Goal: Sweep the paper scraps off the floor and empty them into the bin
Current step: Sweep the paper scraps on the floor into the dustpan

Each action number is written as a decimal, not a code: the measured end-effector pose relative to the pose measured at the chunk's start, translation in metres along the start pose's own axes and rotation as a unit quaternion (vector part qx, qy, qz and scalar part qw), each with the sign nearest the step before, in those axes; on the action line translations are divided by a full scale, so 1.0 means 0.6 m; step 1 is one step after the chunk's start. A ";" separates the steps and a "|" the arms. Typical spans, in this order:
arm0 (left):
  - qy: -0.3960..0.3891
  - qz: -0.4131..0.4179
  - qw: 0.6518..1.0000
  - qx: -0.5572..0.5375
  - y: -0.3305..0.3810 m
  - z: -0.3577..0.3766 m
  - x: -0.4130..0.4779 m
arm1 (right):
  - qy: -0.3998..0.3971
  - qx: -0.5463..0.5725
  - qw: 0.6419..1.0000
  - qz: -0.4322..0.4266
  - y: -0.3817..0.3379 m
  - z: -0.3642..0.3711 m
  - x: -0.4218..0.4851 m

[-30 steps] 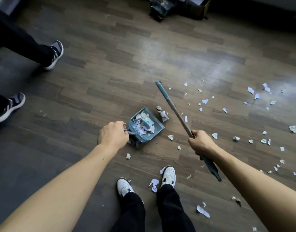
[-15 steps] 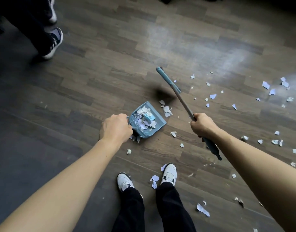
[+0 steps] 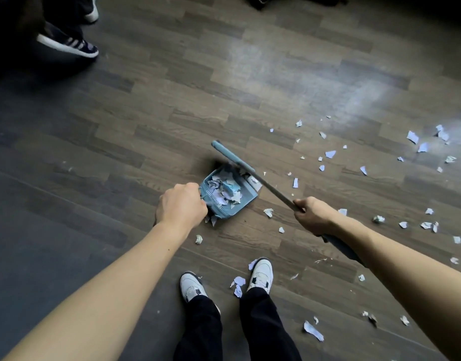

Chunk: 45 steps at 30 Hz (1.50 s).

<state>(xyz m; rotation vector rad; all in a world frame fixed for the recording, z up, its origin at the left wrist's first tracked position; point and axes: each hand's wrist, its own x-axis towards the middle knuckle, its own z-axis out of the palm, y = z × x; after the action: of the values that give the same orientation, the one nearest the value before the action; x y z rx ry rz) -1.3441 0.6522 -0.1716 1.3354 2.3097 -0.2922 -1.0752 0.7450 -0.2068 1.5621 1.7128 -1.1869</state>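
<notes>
The dustpan (image 3: 228, 195) is pale blue, as is the broom head (image 3: 233, 158); the broom pole (image 3: 273, 192) is grey. Paper scraps (image 3: 331, 154) are white to pale lilac. The floor (image 3: 151, 121) is dark brown wood-grain planks. At six o'clock, white-and-grey sneakers (image 3: 260, 274) under black trousers (image 3: 266, 324). At eleven o'clock, a navy shoe (image 3: 68, 44) with white stripes and sole.

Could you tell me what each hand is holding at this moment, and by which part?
The left hand grips the blue dustpan by its handle; the right hand grips the broom partway along its shaft.
</notes>
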 end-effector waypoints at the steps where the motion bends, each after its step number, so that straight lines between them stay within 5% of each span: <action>1: -0.001 0.000 1.000 0.000 0.001 0.000 -0.001 | 0.009 0.010 1.000 -0.002 0.002 -0.002 -0.007; 22: 0.008 0.004 1.000 0.005 -0.001 0.006 -0.005 | 0.010 0.079 0.996 -0.028 -0.014 0.056 -0.070; 30: 0.010 0.006 1.000 0.000 -0.002 0.008 -0.006 | 0.073 0.056 0.995 0.045 0.005 0.061 -0.032; 36: 0.015 0.010 1.000 0.005 0.000 0.013 -0.009 | 0.036 0.043 0.995 0.088 0.025 0.083 -0.038; 45: 0.012 0.007 1.000 -0.003 0.000 0.015 -0.011 | 0.006 0.084 0.996 -0.001 0.021 0.082 -0.087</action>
<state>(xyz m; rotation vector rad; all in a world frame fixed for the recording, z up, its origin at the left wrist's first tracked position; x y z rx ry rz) -1.3390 0.6436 -0.1764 1.3577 2.3183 -0.2675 -1.0618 0.6756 -0.1893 1.6689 1.6597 -1.3549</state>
